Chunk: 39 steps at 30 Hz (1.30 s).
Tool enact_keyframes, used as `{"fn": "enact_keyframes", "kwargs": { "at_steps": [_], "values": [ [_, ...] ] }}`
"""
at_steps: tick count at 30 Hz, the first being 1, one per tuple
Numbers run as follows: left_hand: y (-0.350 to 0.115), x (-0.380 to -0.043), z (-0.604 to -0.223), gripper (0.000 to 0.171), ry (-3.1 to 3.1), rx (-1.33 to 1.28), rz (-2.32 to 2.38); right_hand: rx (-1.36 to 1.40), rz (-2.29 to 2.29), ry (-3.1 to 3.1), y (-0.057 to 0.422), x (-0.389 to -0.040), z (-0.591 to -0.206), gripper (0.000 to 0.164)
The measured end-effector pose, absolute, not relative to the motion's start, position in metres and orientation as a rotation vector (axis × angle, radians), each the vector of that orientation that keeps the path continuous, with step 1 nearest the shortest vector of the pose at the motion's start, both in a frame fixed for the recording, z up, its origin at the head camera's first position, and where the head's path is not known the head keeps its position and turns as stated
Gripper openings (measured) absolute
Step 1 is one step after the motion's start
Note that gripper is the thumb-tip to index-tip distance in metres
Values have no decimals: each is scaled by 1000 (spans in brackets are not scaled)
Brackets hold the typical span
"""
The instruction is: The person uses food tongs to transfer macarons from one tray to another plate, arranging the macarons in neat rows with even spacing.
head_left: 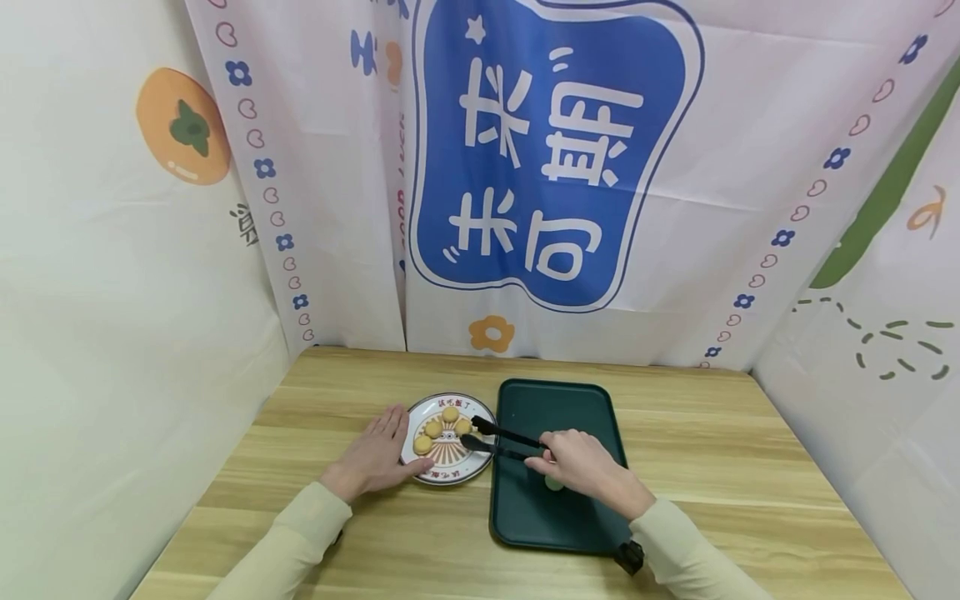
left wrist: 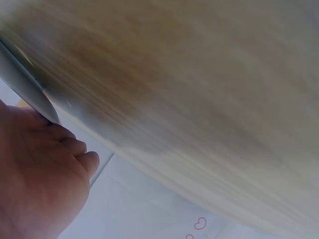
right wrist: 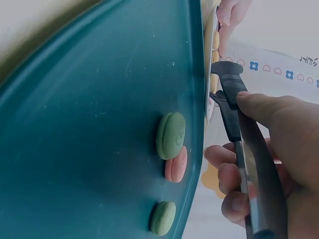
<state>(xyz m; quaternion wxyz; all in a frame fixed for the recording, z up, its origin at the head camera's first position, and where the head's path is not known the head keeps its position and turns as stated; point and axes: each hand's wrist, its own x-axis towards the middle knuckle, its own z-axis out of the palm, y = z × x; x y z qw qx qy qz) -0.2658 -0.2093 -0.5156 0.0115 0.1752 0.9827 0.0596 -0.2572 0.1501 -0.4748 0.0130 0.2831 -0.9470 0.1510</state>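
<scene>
A white patterned plate (head_left: 444, 475) holds several yellow macarons (head_left: 432, 428). My left hand (head_left: 378, 454) lies flat on the table with straight fingers against the plate's left rim (left wrist: 30, 89). My right hand (head_left: 573, 465) grips black tongs (head_left: 504, 442) over the dark green tray (head_left: 558, 517). The tongs' tips stand apart over the right side of the plate, around or just beside one yellow macaron (head_left: 462, 426). On the tray lie two green macarons (right wrist: 171, 134) and a pink macaron (right wrist: 176, 164), mostly hidden under my right hand in the head view.
The wooden table (head_left: 750, 467) is walled by printed cloth backdrops (head_left: 555, 167) at the back and on both sides. The tray sits right beside the plate. The left wrist view is blurred and shows only table grain (left wrist: 199, 99).
</scene>
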Motion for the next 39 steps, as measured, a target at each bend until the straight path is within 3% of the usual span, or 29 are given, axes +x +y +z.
{"fn": "enact_keyframes", "kwargs": {
  "at_steps": [39],
  "values": [
    [-211, -266, -516, 109, 3043, 521, 175, 817, 593, -2967, 198, -245, -457, 30]
  ]
}}
